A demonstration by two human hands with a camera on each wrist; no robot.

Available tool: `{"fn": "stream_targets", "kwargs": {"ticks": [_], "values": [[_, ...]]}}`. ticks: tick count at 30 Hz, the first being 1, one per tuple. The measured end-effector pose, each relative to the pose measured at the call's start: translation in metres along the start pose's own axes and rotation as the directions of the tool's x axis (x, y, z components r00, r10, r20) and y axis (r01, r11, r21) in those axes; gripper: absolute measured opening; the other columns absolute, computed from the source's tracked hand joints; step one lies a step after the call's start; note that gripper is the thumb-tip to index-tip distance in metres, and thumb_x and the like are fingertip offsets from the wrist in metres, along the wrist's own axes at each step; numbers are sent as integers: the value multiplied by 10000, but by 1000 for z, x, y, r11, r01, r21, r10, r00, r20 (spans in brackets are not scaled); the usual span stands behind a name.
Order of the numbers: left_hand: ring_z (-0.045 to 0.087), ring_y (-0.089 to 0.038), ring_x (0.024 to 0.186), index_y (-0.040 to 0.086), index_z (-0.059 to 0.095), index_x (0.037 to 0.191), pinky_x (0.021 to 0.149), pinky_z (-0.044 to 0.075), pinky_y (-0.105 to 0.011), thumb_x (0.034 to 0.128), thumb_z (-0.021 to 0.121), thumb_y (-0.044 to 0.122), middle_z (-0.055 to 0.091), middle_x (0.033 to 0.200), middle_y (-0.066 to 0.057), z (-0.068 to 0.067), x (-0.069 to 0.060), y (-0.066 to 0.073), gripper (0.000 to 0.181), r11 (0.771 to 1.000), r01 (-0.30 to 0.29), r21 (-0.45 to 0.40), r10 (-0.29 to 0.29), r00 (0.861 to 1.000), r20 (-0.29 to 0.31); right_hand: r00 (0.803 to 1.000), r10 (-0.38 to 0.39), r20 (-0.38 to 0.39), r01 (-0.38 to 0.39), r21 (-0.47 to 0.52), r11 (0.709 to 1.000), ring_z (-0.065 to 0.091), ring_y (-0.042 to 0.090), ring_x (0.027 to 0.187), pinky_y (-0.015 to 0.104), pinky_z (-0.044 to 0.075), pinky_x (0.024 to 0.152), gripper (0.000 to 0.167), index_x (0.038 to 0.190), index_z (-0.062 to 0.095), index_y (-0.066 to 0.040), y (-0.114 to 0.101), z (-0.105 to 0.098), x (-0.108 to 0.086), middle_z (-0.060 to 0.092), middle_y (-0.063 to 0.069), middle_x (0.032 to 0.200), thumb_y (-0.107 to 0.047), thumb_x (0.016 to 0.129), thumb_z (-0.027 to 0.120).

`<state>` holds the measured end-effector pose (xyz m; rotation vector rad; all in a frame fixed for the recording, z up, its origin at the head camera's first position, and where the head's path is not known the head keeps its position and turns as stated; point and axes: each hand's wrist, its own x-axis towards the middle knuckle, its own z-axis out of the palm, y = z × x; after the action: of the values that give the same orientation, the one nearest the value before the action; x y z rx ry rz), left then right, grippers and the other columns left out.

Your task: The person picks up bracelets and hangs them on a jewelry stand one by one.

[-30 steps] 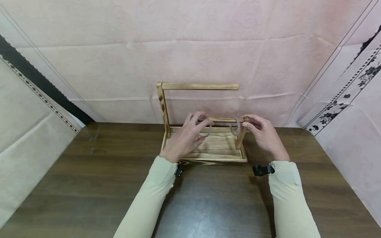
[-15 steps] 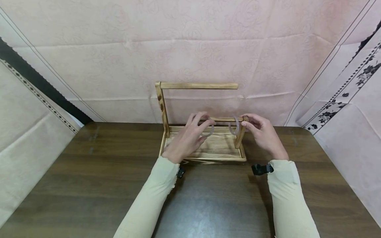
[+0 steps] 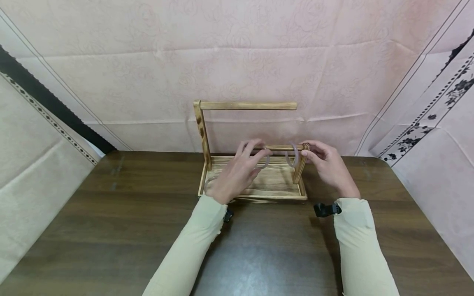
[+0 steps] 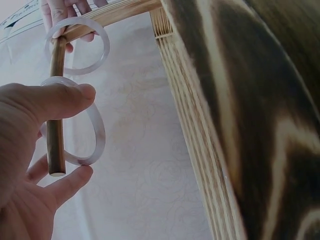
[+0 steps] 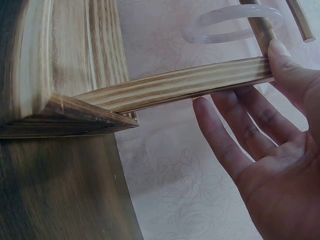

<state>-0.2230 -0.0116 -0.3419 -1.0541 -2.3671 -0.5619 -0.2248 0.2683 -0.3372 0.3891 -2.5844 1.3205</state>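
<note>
A wooden display stand [image 3: 268, 181] has a tray base, a post at each side and a rod on each post. Around its lower rod [image 3: 278, 147] hangs a pale translucent bangle [image 3: 296, 158], close to the right post. My left hand [image 3: 237, 174] pinches a second bangle [image 4: 101, 132] between thumb and fingers. In the left wrist view this bangle encircles the rod near its free end. At the rod's other end, my right hand [image 3: 331, 166] grips the top of the right post [image 5: 200, 82], thumb on the rod joint, fingers underneath.
Another bangle [image 3: 207, 183] lies in the tray's left part, partly hidden by my left hand. The taller left post [image 3: 202, 133] carries the upper rod [image 3: 248, 105]. The stand sits on a brown table [image 3: 129, 213] near a pink cloth backdrop [image 3: 237, 61].
My left hand has moved slightly right along the lower rod with its bangle. More of the bangle in the tray shows now. The right hand keeps its hold on the post.
</note>
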Motion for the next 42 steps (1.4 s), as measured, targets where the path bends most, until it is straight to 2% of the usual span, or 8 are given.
{"fn": "stream_targets", "kwargs": {"ticks": [10, 17, 20, 27, 36, 42], "values": [[394, -266, 1402, 203, 562, 1401, 944, 576, -310, 909, 730, 0, 434, 1507, -72, 4, 1, 3, 558, 1000, -17, 3, 17, 1000, -1, 1000, -13, -15, 13, 36, 999, 659, -17, 942, 197, 575, 824, 296, 1282, 653, -50, 1, 0, 0, 712, 136, 1140, -209, 1037, 602], [382, -252, 1423, 212, 544, 1416, 710, 591, -212, 927, 724, 32, 418, 1527, -73, 7, 0, 4, 551, 1000, -15, -1, 15, 1000, 5, 1000, -23, -16, 23, 26, 999, 663, -8, 943, 162, 561, 804, 292, 1278, 655, -57, 2, 0, 0, 712, 135, 1143, -218, 1042, 594], [378, -249, 1432, 211, 539, 1420, 660, 575, -189, 933, 720, 43, 413, 1534, -68, 8, 1, 5, 546, 1000, -16, -5, 16, 1000, 6, 999, -27, -19, 27, 15, 1000, 663, -1, 940, 138, 545, 792, 294, 1279, 655, -60, 3, 0, 0, 712, 146, 1144, -225, 1044, 592], [365, -251, 1446, 231, 518, 1431, 636, 559, -160, 929, 728, 47, 404, 1539, -66, 10, 2, 8, 574, 1000, -24, 14, 24, 1000, 9, 999, -27, -22, 27, 17, 999, 659, -12, 941, 145, 546, 797, 288, 1275, 661, -71, 3, 0, -1, 714, 71, 1110, -227, 1042, 596], [370, -254, 1446, 244, 506, 1438, 583, 513, -125, 942, 718, 61, 380, 1559, -53, 10, 0, 6, 570, 999, -25, 39, 24, 1000, 8, 1000, -23, -2, 23, 44, 999, 659, -3, 967, 159, 553, 821, 306, 1304, 652, -77, -2, 2, 0, 706, 151, 1169, -223, 1042, 591], [371, -270, 1451, 234, 490, 1446, 647, 548, -146, 960, 696, 66, 360, 1574, -59, 10, 2, 8, 554, 998, -26, 49, 25, 999, 22, 1000, -27, -5, 27, 43, 999, 659, -2, 982, 156, 554, 825, 297, 1292, 652, -65, -1, 1, 0, 703, 154, 1171, -214, 1044, 586]]}}
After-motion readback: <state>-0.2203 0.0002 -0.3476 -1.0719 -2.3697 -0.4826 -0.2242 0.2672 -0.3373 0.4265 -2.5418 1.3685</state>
